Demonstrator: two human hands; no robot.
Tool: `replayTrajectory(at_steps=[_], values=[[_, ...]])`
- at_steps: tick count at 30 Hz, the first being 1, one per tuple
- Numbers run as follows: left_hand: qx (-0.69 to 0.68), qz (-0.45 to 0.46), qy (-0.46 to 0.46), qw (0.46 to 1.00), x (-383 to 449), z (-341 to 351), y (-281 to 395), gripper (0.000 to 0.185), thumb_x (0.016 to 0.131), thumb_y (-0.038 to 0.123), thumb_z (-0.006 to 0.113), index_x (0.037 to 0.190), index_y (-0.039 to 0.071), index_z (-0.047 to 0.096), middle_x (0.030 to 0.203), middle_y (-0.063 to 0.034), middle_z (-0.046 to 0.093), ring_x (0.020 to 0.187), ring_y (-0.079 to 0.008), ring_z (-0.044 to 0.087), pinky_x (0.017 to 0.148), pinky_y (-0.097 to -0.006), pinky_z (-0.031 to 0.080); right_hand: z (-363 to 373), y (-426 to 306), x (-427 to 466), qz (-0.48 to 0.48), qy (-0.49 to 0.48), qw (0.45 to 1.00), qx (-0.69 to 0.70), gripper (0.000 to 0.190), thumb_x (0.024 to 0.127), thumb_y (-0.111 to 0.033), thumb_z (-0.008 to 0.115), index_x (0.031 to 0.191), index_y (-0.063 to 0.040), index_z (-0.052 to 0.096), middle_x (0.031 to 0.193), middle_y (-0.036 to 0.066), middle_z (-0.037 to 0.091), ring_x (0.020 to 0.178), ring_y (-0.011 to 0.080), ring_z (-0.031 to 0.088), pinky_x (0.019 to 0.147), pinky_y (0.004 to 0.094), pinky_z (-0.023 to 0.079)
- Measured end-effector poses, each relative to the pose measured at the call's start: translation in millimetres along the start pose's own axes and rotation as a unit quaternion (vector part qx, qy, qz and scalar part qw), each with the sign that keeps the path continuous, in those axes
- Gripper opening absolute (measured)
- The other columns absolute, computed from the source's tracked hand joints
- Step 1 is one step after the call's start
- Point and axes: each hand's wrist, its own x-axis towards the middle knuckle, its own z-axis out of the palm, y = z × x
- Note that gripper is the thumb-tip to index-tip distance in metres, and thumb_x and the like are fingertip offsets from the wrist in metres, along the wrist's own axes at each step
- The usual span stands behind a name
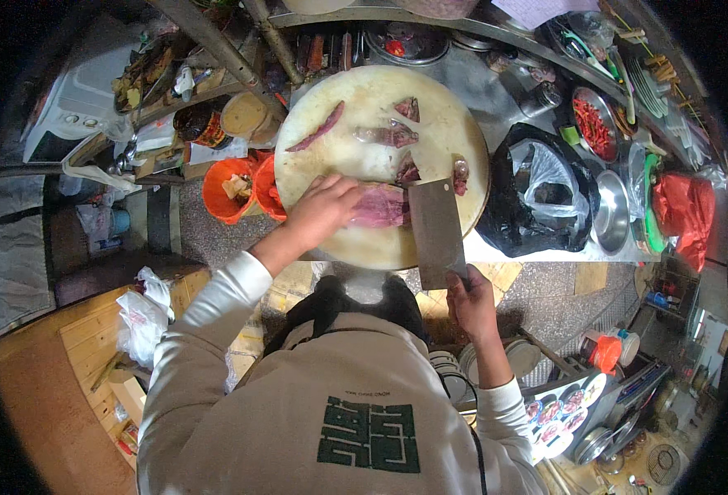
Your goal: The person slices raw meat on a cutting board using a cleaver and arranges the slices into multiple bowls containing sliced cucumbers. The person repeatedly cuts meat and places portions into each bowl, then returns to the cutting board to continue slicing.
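Observation:
A slab of dark pink meat (381,207) lies near the front of a round, pale cutting board (376,247). My left hand (330,207) rests on the meat's left end, fingers bent over it. In my right hand (472,300) is the handle of a broad Chinese cleaver (436,232); its blade stands at the meat's right end. Whether the edge has entered the meat is hard to see. Farther back on the board are a long thin strip of meat (318,130) and several trimmed pieces, among them a grey-brown piece (388,133) and a small dark triangular piece (408,109).
Right of the board sits a black plastic bag (506,223) with a white bag inside, beside a steel bowl (612,213). Red chillies (594,124) fill a bowl farther back. Orange-lined bins (215,195) stand at the left. A metal shelf (463,26) spans the back.

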Motion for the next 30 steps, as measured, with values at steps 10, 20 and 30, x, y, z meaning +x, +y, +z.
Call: replayTrajectory(at_steps=[10,20,30], values=[[0.115,0.102,-0.091,0.984,18,-7,-14,0.045,0.090,0.011,0.066,0.133,0.001,0.066,0.130,-0.0107,0.067,0.125,-0.0297,0.062,0.109,-0.0373,0.054,-3,-1,-8,0.025,-0.004,0.999,-0.040,0.017,0.114,-0.016,0.062,0.103,-0.003,0.060,0.067,-0.003,0.053,0.053,0.0070,0.046,0.047,0.0292,0.037],[0.313,0.182,-0.141,0.921,28,-7,-8,0.047,0.089,0.014,0.064,0.130,-0.007,0.069,0.127,-0.0132,0.072,0.122,-0.0285,0.065,0.111,-0.0396,0.052,-6,7,-3,0.021,-0.014,0.999,-0.027,0.018,0.113,-0.015,0.064,0.114,0.003,0.067,0.075,-0.002,0.059,0.063,0.0064,0.048,0.056,0.0287,0.040],[-0.053,-0.097,-0.041,0.993,12,-10,-22,0.038,0.097,0.014,0.078,0.133,0.004,0.073,0.122,-0.0171,0.072,0.127,-0.0408,0.064,0.112,-0.0460,0.051,-9,12,-3,-0.006,0.018,0.989,-0.144,0.017,0.111,-0.012,0.066,0.108,0.005,0.065,0.078,0.004,0.062,0.075,0.0096,0.051,0.066,0.0322,0.047]])
